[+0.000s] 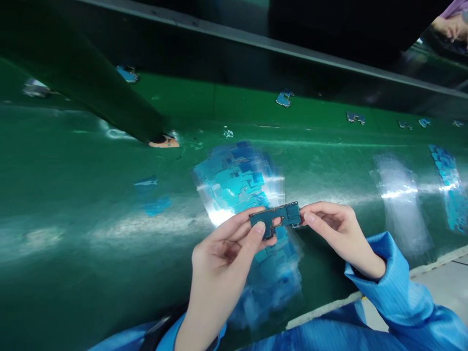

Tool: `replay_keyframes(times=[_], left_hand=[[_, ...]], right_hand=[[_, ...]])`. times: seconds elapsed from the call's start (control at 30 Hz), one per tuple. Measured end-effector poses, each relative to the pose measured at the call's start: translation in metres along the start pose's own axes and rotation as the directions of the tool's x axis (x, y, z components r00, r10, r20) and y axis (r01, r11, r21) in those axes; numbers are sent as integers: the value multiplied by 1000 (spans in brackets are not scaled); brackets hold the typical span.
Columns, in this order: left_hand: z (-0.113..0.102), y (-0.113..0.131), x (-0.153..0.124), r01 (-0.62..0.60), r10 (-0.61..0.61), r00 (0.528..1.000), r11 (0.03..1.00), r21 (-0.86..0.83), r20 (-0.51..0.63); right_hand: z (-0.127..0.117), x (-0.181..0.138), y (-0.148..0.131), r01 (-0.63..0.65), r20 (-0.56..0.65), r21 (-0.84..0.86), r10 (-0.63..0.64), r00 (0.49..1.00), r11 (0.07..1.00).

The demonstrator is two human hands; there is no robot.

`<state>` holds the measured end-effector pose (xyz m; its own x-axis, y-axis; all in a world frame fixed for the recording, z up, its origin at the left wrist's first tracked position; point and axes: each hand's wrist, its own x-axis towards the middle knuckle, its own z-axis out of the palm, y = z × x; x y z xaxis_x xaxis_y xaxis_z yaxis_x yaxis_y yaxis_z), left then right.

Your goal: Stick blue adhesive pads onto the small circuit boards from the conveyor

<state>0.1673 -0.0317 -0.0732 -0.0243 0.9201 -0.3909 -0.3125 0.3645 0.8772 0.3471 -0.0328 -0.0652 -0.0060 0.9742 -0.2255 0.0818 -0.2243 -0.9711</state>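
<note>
A small dark circuit board with a notch in its lower edge is held up at the middle of the view. My left hand is closed on its left end, thumb on the face and fingers behind. At the board's right end, the thumb and forefinger of my right hand are pinched together against the edge; whether a thin film is also between them I cannot tell. Under and behind the board lies a spread pile of clear sheets with blue film pieces, partly hidden by my left hand.
Along the back of the green table lie several circuit boards, one straight ahead. A dark slanted post rises at left. Loose blue film lies left, clear sheets right. Another person's hand shows top right.
</note>
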Motion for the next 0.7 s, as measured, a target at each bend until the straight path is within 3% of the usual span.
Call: replay_keyframes(times=[0.23, 0.4, 0.47, 0.6, 0.7], left_hand=[[-4, -5, 5, 37, -44, 997, 994, 102, 65], [-2, -1, 11, 43, -89, 977, 971, 235, 191], [-1, 0, 11, 55, -132, 951, 962, 267, 280], [0, -1, 7, 198, -276, 862, 955, 219, 425], [2, -2, 2, 210, -259, 893, 963, 169, 368]], right_hand=[[-1, 3, 1, -21, -33, 0, 21, 999, 1000], [-4, 6, 1, -29, -32, 64, 31, 999, 998], [-5, 8, 3, -37, -27, 106, 40, 999, 994], [-3, 12, 7, -44, 13, 163, 42, 999, 986], [-1, 12, 8, -15, 36, 173, 9, 999, 985]])
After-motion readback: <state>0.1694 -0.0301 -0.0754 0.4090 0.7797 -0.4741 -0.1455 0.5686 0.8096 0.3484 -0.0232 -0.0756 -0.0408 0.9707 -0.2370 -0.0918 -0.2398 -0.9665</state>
